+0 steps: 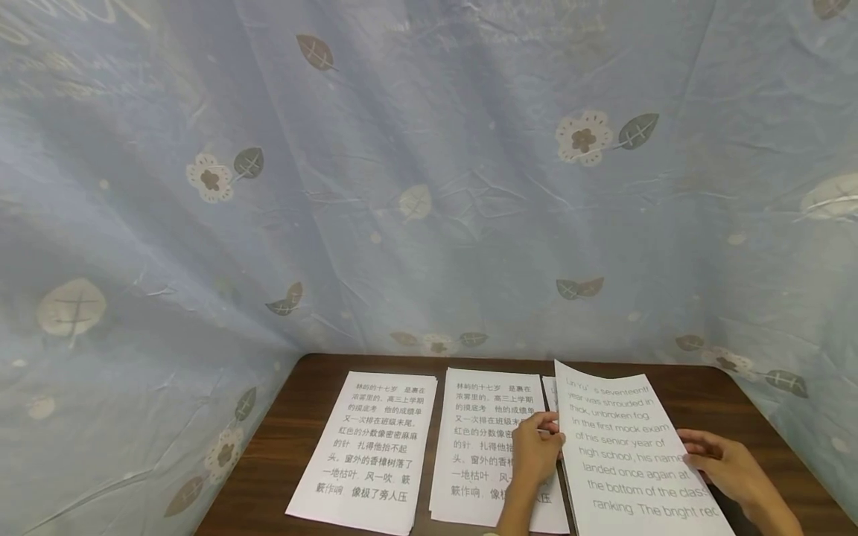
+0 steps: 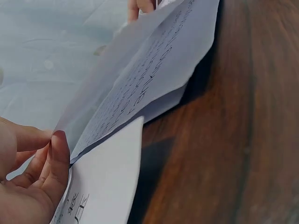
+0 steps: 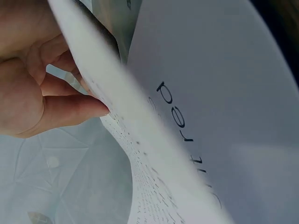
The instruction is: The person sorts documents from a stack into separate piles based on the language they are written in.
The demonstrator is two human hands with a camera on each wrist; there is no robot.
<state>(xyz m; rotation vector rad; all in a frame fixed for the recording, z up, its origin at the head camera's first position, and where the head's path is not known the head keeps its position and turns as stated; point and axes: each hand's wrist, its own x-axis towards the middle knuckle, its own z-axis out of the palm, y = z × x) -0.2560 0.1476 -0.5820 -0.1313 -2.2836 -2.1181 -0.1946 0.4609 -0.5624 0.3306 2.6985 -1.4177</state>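
A white paper sheet (image 1: 626,454) printed with English text is raised off the table's right side, slightly bowed. My left hand (image 1: 535,452) pinches its left edge between thumb and fingers, as the left wrist view shows. On its right edge my right hand (image 1: 731,469) pinches with thumb and fingers. Beneath the raised sheet lies more printed paper (image 2: 154,70), seen in the left wrist view. Under my left forearm is a stack of sheets with Chinese text (image 1: 479,439), partly covered by that hand.
Farther left lies another stack of Chinese-text sheets (image 1: 369,447). All the paper is on a dark brown wooden table (image 1: 268,454) with rounded back corners. A pale blue cloth (image 1: 429,246) with leaf and flower prints hangs behind and beside the table.
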